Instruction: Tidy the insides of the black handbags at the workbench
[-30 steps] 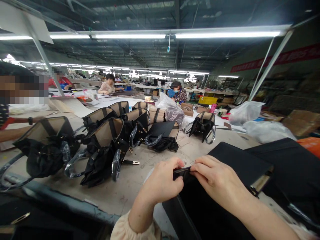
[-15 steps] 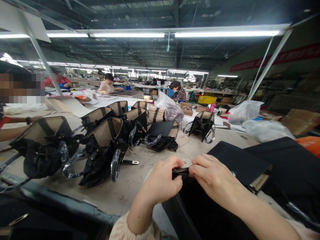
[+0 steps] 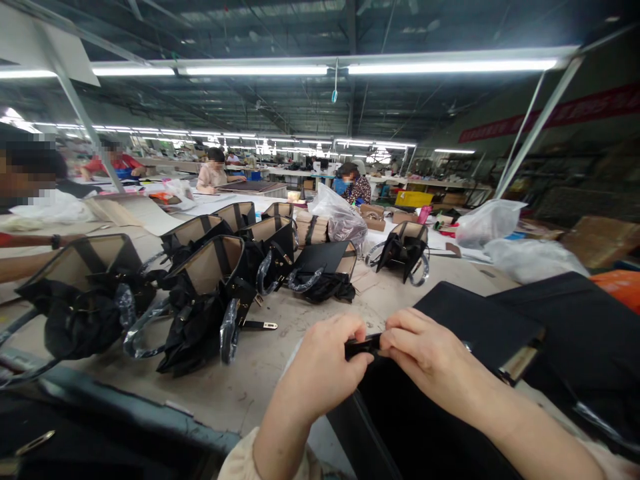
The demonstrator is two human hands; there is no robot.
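Observation:
Before me at the lower right is a black handbag [image 3: 405,413], its dark body partly covered by my forearms. My left hand [image 3: 325,363] is closed on the bag's upper edge, thumb below and fingers above. Close beside it, my right hand [image 3: 420,350] pinches the same edge with its fingertips. A short dark strip of the edge shows between the two hands. What the right fingertips press on is too small to make out. Just right of my right hand lies another black bag [image 3: 475,327] with a tan inside edge.
Several black handbags [image 3: 200,280] with plastic-wrapped handles stand on the table [image 3: 270,360] at left and centre. One more bag [image 3: 403,250] stands farther back. Clear plastic bags [image 3: 490,223] lie at right. A co-worker's arm [image 3: 30,257] reaches in at left.
Both hands keep their hold on the bag's edge, with only small shifts of the fingers. The left thumb has moved slightly to the right. The co-worker at left has leaned back a little.

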